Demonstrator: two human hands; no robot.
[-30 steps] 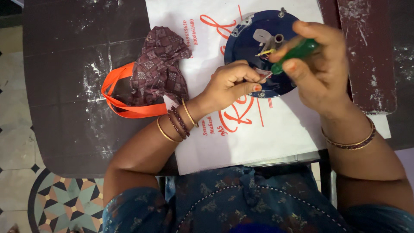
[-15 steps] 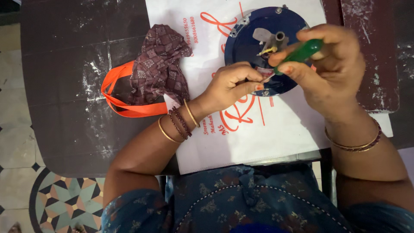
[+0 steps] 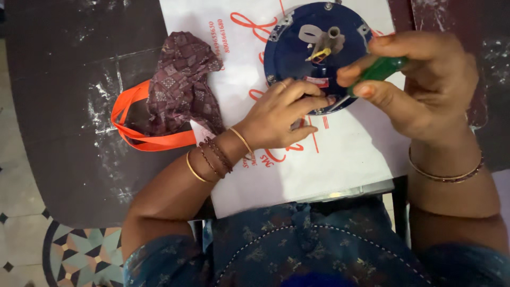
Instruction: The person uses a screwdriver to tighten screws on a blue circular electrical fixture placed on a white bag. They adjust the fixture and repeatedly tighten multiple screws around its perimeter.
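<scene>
- While I watch through the head camera, I log the right hand [image 3: 425, 87] first: fingers curled tight around a green-handled screwdriver [image 3: 378, 70], its thin metal shaft slanting down and left toward the rim of the disc.
- Left hand [image 3: 279, 114]: fingers drawn together, fingertips [image 3: 319, 101] pressed at the near edge of the disc right where the screwdriver tip arrives; whether they pinch a small part there I cannot tell.
- Round dark-blue metal disc [image 3: 297, 53]: lies flat on the white sheet at the far side of the table, between the two hands; a grey stub shaft [image 3: 332, 36] stands at its centre with yellow wiring [image 3: 319, 54] beside it.
- White sheet with red print [image 3: 329, 159]: spread under the disc and both hands, reaching to the near table edge.
- Dark table [image 3: 58, 106]: scuffed with whitish marks, bears everything listed.
- Maroon patterned cloth [image 3: 183, 79]: crumpled just left of the sheet, well clear of the hands.
- Orange strap [image 3: 133, 135]: looped beneath and beside the cloth.
- Bangles [image 3: 212, 157]: several on the left wrist; one bangle [image 3: 445, 174] on the right wrist.
- Blue patterned garment [image 3: 297, 244]: at the bottom of view.
</scene>
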